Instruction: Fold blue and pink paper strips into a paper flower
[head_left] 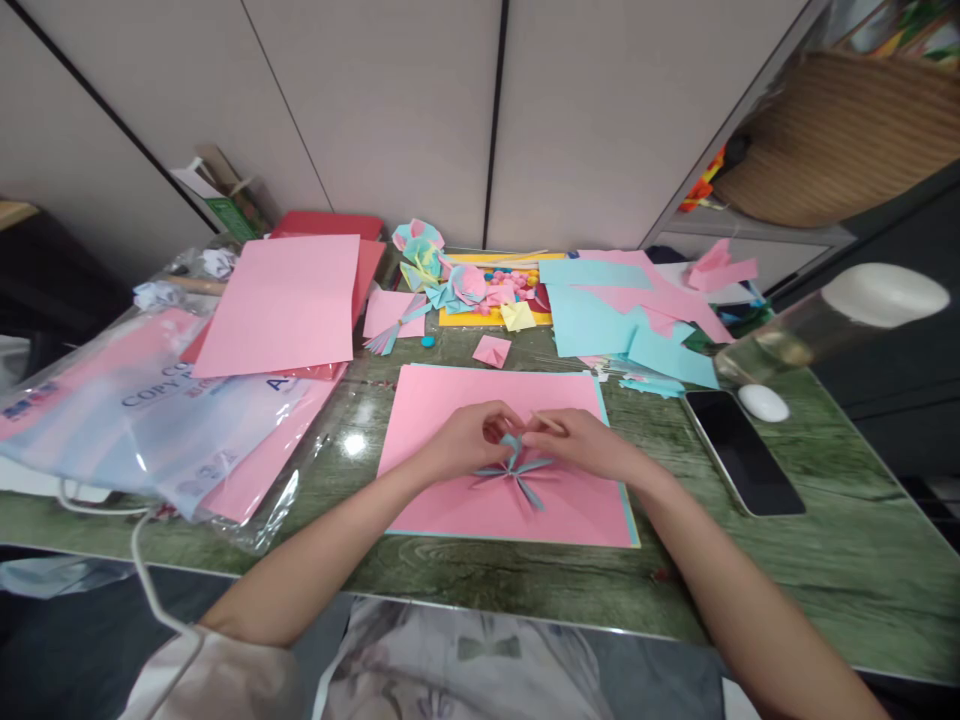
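A folded paper flower (534, 494) with narrow blue-grey petals spread like a star rests on a stack of pink paper sheets (435, 410). My left hand (474, 437) is bent over its far side, thumb and fingers pinching one light-blue petal. From the other side, my right hand (581, 442) has its fingers closed at the same petal. A short, pale stick-like piece (550, 423) shows along the right fingers; its kind is unclear. The fingertips partly hide the flower's far petals.
Behind the stack lie a small pink folded square (492, 351), finished paper flowers (420, 250) and a yellow tray (495, 319) of beads. Blue paper offcuts (592, 320), a phone (742, 450) and a clear bottle (787, 340) are right. Bagged copy paper (150, 400) covers the left.
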